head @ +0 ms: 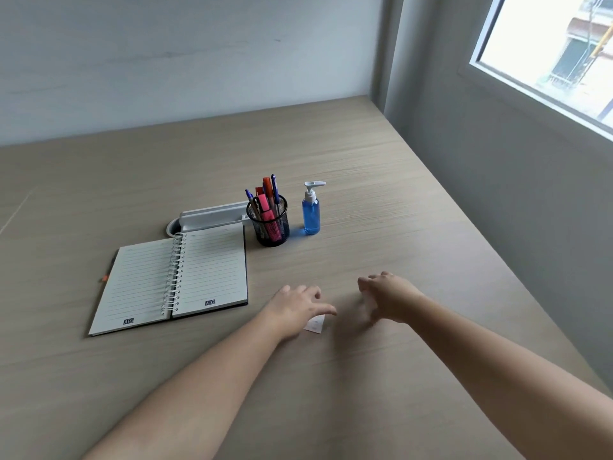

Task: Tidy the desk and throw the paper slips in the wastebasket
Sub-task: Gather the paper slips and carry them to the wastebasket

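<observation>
Head view: a white paper slip lies flat on the table, long axis unclear, partly under the left hand, fingers spread, palm down; right hand loose, blurred, empty

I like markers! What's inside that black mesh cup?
The black mesh cup holds pens and markers: blue pens, a pink highlighter and red or orange ones. Their lower ends show only dimly through the mesh; the bottom is hidden.
</observation>
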Demonstrator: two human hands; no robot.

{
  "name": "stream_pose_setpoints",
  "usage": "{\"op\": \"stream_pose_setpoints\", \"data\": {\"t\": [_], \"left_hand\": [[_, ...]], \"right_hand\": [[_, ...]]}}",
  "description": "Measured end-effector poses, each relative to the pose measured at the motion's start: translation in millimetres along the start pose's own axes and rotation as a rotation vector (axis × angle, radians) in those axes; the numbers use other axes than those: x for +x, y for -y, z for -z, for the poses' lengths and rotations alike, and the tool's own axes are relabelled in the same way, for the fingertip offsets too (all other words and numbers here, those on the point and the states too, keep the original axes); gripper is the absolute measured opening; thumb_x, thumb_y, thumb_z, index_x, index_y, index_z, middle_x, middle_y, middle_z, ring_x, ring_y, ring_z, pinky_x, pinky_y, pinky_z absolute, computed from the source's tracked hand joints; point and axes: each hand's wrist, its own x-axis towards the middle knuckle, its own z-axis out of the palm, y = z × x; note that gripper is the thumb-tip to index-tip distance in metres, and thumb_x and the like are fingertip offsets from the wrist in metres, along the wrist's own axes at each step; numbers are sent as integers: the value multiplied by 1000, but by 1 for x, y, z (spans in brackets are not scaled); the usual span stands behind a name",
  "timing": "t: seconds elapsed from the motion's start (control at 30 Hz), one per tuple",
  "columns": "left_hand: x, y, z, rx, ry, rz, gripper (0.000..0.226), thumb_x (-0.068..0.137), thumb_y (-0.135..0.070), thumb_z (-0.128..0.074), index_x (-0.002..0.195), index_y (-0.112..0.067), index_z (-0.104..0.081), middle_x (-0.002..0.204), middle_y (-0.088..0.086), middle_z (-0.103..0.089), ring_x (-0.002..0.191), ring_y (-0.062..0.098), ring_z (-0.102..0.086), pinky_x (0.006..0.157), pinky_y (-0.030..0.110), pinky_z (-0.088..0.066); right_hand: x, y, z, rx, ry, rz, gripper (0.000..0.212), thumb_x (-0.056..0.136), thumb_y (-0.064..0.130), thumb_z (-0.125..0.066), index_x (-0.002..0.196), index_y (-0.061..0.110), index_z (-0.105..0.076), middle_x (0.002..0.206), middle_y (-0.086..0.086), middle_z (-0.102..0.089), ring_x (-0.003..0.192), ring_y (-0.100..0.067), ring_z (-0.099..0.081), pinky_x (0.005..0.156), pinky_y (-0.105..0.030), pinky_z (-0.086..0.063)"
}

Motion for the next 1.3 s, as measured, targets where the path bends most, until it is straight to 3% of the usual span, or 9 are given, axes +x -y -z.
{"op": "stream_pose_setpoints", "data": {"t": [0.1,0.4,0.5,0.6,0.7,0.8,0.9,1.07,1.3], "left_hand": [[3,3,3,141,32,-146,60,95,-5,-32,136,-48,-34,135,6,-40,114,27,-47,85,39,-35],[10,12,9,260,69,-244,36,93,-10,-43,118,-34,-49,141,6,-35,119,26,-43,85,40,-34],[13,15,7,192,41,-205,22,89,-7,-44,103,-23,-51,125,8,-46,109,28,-48,78,37,-33],[11,17,1,-29,59,-21,25,81,-4,-51,101,-19,-49,110,11,-60,99,32,-57,73,36,-39],[4,15,-6,-475,-90,282,26,74,-18,-70,92,-25,-52,93,6,-65,84,25,-58,69,30,-43],[0,3,-4,-992,-267,448,20,76,-20,-73,85,-20,-54,77,-1,-65,71,18,-59,59,24,-46],[4,-11,8,-1471,-211,427,4,90,-11,-59,93,-10,-57,89,5,-72,80,17,-68,73,30,-56],[12,-24,28,-1718,-122,518,14,95,-16,-52,106,-10,-58,85,4,-62,76,16,-57,65,29,-47],[15,-33,26,-1619,-83,460,15,87,0,-61,98,-10,-62,98,15,-64,89,26,-62,75,35,-54]], "right_hand": [[-7,-6,-9,98,-65,-39,33,75,34,-66,102,19,-55,107,-6,-64,103,-29,-55,69,-31,-41],[-16,-9,-3,235,-36,-92,27,74,28,-68,96,16,-60,101,-10,-68,96,-31,-61,70,-31,-46],[-17,-8,-1,311,-23,-131,25,71,25,-69,92,15,-62,96,-12,-66,93,-31,-60,75,-35,-51],[-17,-7,-1,544,-57,-202,16,67,20,-73,70,15,-58,72,-6,-60,70,-21,-56,60,-30,-44],[-19,-3,1,856,-68,-236,7,78,9,-64,74,14,-64,63,-2,-62,52,-12,-54,45,-20,-41],[-21,3,3,1099,-57,-229,19,83,-1,-53,89,12,-65,71,-2,-66,60,-12,-58,48,-19,-43],[-22,8,6,1173,-52,-177,15,80,-1,-64,80,14,-65,69,-3,-67,60,-11,-61,50,-18,-46],[-21,11,10,1181,-82,-169,21,73,4,-76,70,14,-58,56,3,-66,52,-8,-61,49,-20,-45],[-24,7,11,1166,-125,-177,29,68,7,-81,81,15,-57,59,2,-64,50,-9,-57,48,-21,-44]]}}
